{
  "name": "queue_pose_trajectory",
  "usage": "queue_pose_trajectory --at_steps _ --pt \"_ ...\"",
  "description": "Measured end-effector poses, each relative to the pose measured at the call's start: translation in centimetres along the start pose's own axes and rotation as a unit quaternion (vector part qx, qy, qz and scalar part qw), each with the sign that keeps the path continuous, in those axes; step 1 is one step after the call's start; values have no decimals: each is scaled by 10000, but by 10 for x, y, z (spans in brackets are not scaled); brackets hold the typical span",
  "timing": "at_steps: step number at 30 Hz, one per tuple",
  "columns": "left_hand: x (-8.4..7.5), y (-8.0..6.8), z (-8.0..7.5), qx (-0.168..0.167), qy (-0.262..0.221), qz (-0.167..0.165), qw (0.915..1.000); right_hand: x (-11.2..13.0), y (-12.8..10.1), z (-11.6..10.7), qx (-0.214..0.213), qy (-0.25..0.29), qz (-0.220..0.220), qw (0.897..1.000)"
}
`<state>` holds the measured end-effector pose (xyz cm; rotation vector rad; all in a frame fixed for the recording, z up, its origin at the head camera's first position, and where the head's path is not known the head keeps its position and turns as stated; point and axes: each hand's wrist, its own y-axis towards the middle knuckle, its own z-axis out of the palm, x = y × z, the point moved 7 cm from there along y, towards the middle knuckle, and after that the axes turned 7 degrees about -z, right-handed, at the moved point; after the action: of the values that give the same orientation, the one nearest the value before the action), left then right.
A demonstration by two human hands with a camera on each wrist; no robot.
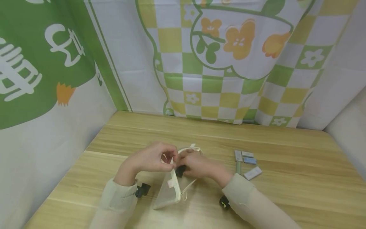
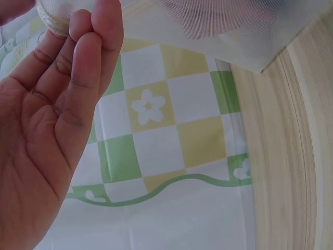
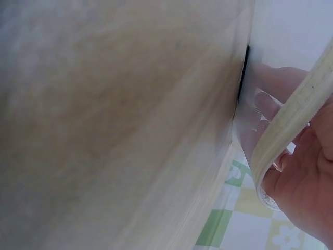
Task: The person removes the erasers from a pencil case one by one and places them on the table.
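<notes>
A translucent mesh pouch (image 1: 167, 194) with cream trim lies in the middle of the wooden table (image 1: 286, 190). My left hand (image 1: 171, 159) pinches its cream rim (image 2: 52, 18) between thumb and fingertips, and the mesh (image 2: 223, 26) hangs beside it. At the pouch's mouth my right hand (image 1: 183, 167) grips a small black object (image 1: 180, 171). In the right wrist view the cream trim (image 3: 291, 135) crosses that hand (image 3: 307, 187), fingers (image 3: 270, 104) show through the mesh, and a dark sliver (image 3: 243, 73) sits at the pouch's edge.
Several small flat rectangular items (image 1: 247, 159) and a green stick-like piece (image 1: 238, 167) lie right of my right hand. A checked green and yellow flowered cloth (image 1: 211, 79) hangs behind the table, with cloth walls left and right.
</notes>
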<state>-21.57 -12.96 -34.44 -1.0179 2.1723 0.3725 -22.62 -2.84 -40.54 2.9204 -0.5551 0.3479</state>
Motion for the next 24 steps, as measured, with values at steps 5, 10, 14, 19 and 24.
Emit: queue_pose_trajectory --at_steps 5,10,14,19,24 --pt "1 0 1 32 25 -25 10000 -1 -1 4 175 95 53 9998" --pt "0 1 2 54 24 -24 10000 -2 -2 6 253 199 39 9995" --pt "-1 0 2 38 38 -8 10000 -2 -3 7 235 249 -11 9994" --pt "-3 1 2 33 78 6 10000 -2 -3 7 195 352 -53 9992" --pt "-3 1 2 34 86 2 10000 -3 -3 7 220 459 -45 9987"
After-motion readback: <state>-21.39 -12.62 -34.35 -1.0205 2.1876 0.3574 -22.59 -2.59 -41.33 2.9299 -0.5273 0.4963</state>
